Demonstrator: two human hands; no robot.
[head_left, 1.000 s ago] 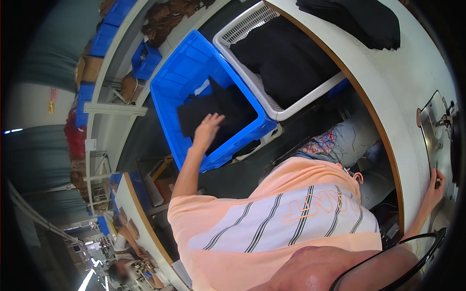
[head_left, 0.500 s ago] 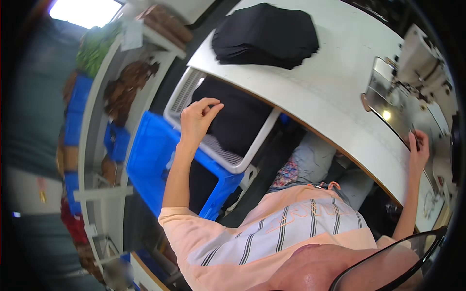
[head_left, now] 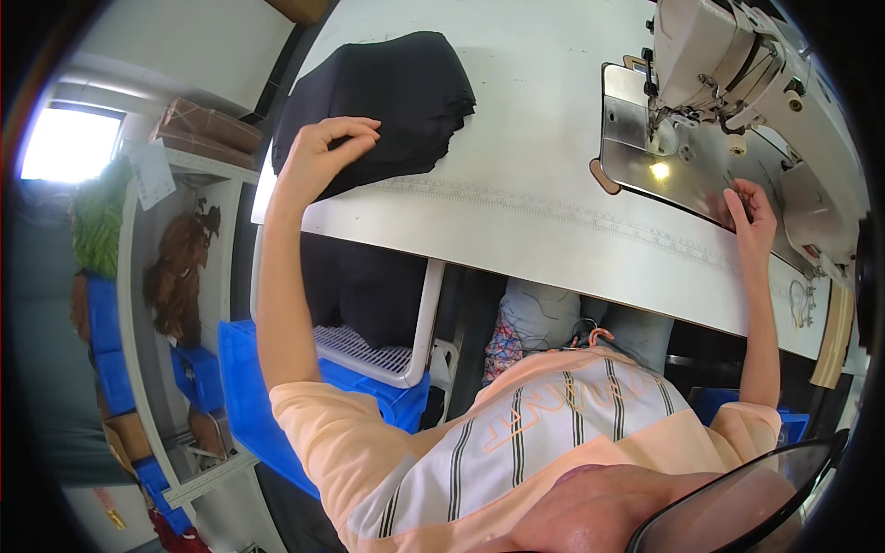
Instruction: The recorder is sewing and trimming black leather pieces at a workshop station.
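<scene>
My left hand [head_left: 323, 157] is over the stack of black fabric pieces [head_left: 415, 92] on the white table [head_left: 535, 212], its fingers bent and slightly apart, with nothing visible between them. My right hand [head_left: 749, 207] is curled round a small thin tool, mostly hidden by my fingers, at the metal plate [head_left: 678, 175] of the sewing machine [head_left: 701, 55].
Below the table's front edge stand a white basket [head_left: 419, 323] of black fabric and a blue crate [head_left: 258, 415]. A shelving unit [head_left: 138, 359] with blue bins and brown material is at the left. My legs [head_left: 544, 313] are under the table.
My left hand has moved from above the blue crate, past the basket, up to the black stack. The view has turned toward the table and machine. My right hand stays by the machine.
</scene>
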